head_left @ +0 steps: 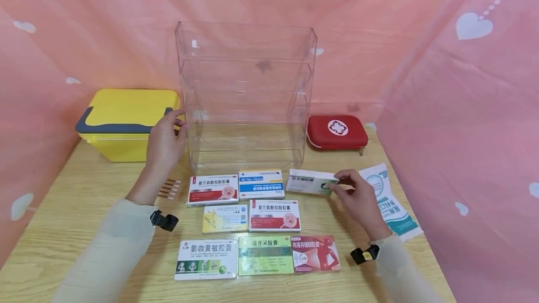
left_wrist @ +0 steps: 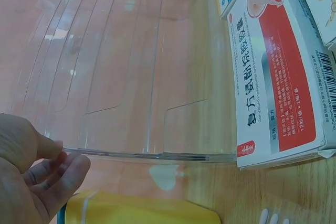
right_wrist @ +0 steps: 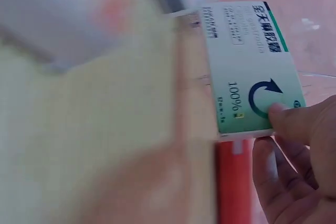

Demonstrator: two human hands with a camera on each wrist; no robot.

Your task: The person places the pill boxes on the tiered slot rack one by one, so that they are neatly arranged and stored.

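A clear acrylic tiered rack (head_left: 246, 102) stands at the back of the wooden table (head_left: 63, 228). My left hand (head_left: 166, 139) grips its left side wall, thumb and fingers pinching the clear edge (left_wrist: 121, 153) in the left wrist view. My right hand (head_left: 353, 195) pinches the right end of a white and green medicine box (head_left: 309, 181), held just above the table; the right wrist view shows the thumb on the box (right_wrist: 247, 72). Several flat medicine boxes lie in rows in front of the rack, among them a red and white one (head_left: 213, 189) (left_wrist: 278, 72).
A yellow lidded bin (head_left: 126, 123) sits left of the rack, a red first-aid pouch (head_left: 337, 132) to its right. A white and teal packet (head_left: 389, 200) lies by my right hand. Cotton swabs (head_left: 168, 188) lie near my left wrist. Pink curtains enclose the table.
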